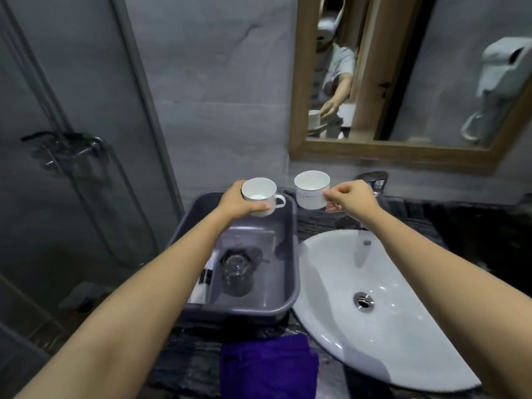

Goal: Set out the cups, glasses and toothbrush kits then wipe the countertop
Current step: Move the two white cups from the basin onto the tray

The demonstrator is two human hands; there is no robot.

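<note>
My left hand point(237, 201) grips a white cup point(259, 194) round its body, above the far end of the grey plastic tub point(290, 272). My right hand point(351, 195) pinches the handle of a second white cup point(312, 188), held above the dark countertop point(322, 223) behind the sink. Inside the tub a clear glass point(237, 273) stands, with toothbrush kits point(204, 279) lying along the tub's left wall. A purple cloth point(269, 367) lies on the counter's front edge.
A white oval sink point(388, 326) fills the counter's right side, with a chrome tap point(374, 180) behind it. A wood-framed mirror point(388, 155) hangs above. A glass shower screen point(72, 168) stands at the left. A wall hair dryer point(501, 70) is at upper right.
</note>
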